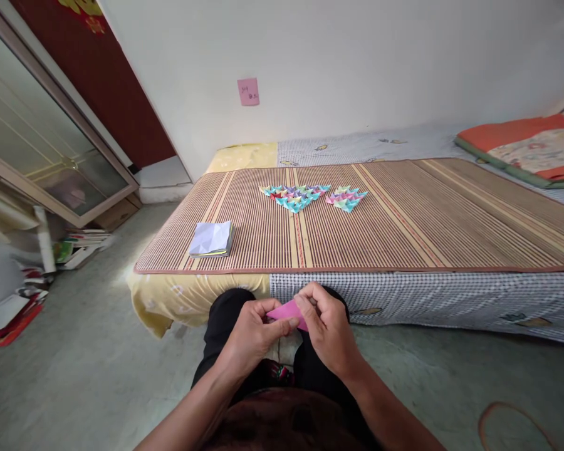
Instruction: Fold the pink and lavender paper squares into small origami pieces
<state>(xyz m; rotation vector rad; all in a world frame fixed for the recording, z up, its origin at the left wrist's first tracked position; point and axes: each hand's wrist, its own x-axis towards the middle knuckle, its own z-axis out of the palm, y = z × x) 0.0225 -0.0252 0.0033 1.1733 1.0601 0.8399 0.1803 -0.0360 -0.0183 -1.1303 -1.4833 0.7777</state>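
Note:
A pink folded sheet of paper (286,311) is held over my lap, just in front of the bed's edge. My left hand (258,329) pinches its left part between thumb and fingers. On the other side, my right hand (323,322) grips its upper right part, thumb on top. The fingers cover much of the sheet, so its full folded shape is hidden. Beyond the hands, colourful folded paper pieces (295,195) lie in a triangular cluster on the bamboo mat (254,244). A smaller cluster of folded pieces (348,198) sits to its right.
A stack of square paper (211,239), white on top, lies at the mat's front left. Folded orange bedding (493,134) rests at the far right. The pink note (249,92) is stuck to the wall. Books (82,244) are piled on the floor at left.

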